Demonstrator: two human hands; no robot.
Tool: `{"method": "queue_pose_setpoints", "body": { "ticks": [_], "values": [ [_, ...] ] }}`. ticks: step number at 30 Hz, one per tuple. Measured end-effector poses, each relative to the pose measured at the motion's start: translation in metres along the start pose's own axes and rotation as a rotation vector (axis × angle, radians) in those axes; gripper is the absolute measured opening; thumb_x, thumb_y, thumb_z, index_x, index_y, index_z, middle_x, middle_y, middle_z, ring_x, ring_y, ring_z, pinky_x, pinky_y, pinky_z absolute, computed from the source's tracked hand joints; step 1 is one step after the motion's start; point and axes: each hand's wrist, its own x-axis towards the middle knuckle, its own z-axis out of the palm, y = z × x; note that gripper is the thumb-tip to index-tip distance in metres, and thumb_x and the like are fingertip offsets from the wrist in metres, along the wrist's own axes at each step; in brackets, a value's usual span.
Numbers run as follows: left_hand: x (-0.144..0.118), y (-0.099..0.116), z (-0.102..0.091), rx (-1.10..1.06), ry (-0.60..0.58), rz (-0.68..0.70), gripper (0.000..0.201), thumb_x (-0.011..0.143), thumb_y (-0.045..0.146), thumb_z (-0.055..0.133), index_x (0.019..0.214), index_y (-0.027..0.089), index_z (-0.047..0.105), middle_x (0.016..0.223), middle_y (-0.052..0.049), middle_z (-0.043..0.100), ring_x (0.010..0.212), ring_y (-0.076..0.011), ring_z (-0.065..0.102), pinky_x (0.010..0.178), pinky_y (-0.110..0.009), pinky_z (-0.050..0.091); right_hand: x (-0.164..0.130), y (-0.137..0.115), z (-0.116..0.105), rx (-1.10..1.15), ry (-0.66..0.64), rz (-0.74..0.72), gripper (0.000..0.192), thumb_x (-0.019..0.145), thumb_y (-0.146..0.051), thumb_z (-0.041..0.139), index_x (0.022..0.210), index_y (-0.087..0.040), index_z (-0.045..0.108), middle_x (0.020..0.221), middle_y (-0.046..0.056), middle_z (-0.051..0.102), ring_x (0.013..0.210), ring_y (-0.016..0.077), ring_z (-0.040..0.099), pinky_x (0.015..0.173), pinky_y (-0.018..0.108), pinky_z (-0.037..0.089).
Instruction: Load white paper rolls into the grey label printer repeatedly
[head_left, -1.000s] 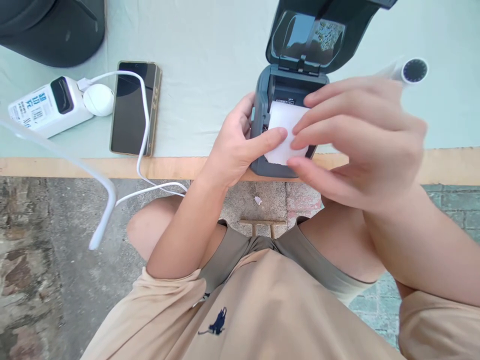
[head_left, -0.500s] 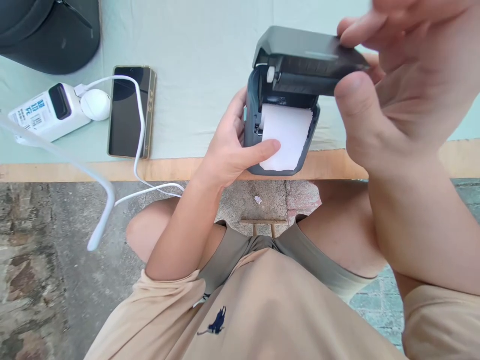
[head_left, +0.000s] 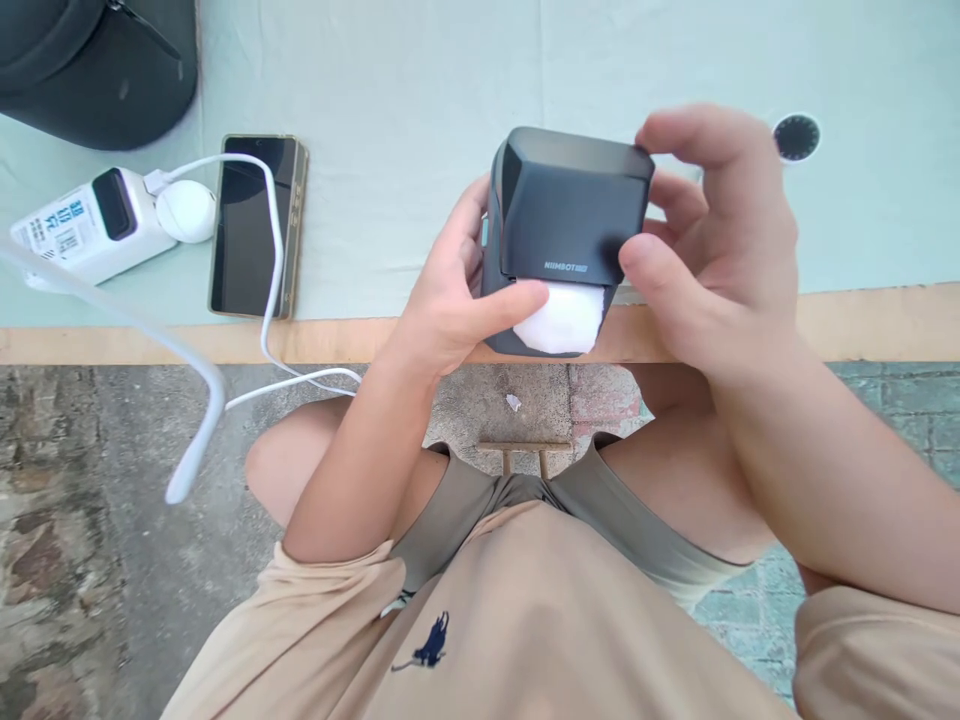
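Note:
My left hand [head_left: 457,290] is wrapped round the left side of a dark label printer [head_left: 498,250], its thumb pressing the white paper [head_left: 564,320] that sticks out at the front. The printer's black lid [head_left: 577,205], marked NIIMBOT, is folded down over the body and hides the paper roll. At the lid's right edge, my right hand [head_left: 709,220] grips it, thumb on the top face and index fingertip at the far corner. The printer is by the wooden front edge of the table.
To the left, a phone [head_left: 251,225] lies beside a white power strip [head_left: 127,225] with a plug and a looping white cable [head_left: 271,200]. A black bag [head_left: 105,80] occupies the far left corner. A small round black object [head_left: 796,137] is at right. The table edge [head_left: 345,340] runs across.
The raised lid has swung down over the paper compartment. My right hand has come lower and nearer with it, while my left hand has kept its hold on the printer.

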Motion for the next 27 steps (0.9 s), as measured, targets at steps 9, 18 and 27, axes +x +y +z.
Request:
{"method": "queue_pose_setpoints", "body": {
  "ticks": [9, 18, 27],
  "values": [
    [0.0025, -0.0007, -0.0050, -0.006, -0.083, -0.014, 0.014, 0.079, 0.029, 0.058, 0.093, 0.030, 0.057, 0.096, -0.002, 0.066, 0.106, -0.0261, 0.058, 0.083, -0.039, 0.050, 0.0049, -0.0009, 0.0072, 0.100, -0.166, 0.123, 0.061, 0.077, -0.047, 0.056, 0.128, -0.026, 0.030, 0.115, 0.000, 0.050, 0.086, 0.0041, 0.055, 0.080, 0.020, 0.052],
    [0.0023, -0.0002, -0.0047, -0.087, -0.107, -0.033, 0.016, 0.083, 0.026, 0.054, 0.098, 0.025, 0.060, 0.099, -0.001, 0.066, 0.115, -0.0213, 0.056, 0.088, -0.029, 0.050, 0.0091, 0.0062, 0.0059, 0.067, -0.186, 0.091, 0.059, 0.078, -0.045, 0.056, 0.127, -0.024, 0.031, 0.110, 0.000, 0.051, 0.085, 0.0024, 0.051, 0.077, 0.017, 0.049],
    [0.0059, -0.0034, -0.0100, -0.180, -0.160, -0.022, 0.036, 0.092, 0.032, 0.030, 0.094, 0.020, 0.063, 0.098, -0.006, 0.067, 0.118, -0.0201, 0.052, 0.097, -0.033, 0.047, 0.0065, 0.0087, 0.0055, 0.053, -0.194, 0.059, 0.061, 0.078, -0.047, 0.054, 0.129, -0.026, 0.027, 0.114, 0.000, 0.050, 0.084, 0.0022, 0.051, 0.080, 0.019, 0.049]
  ]
}}
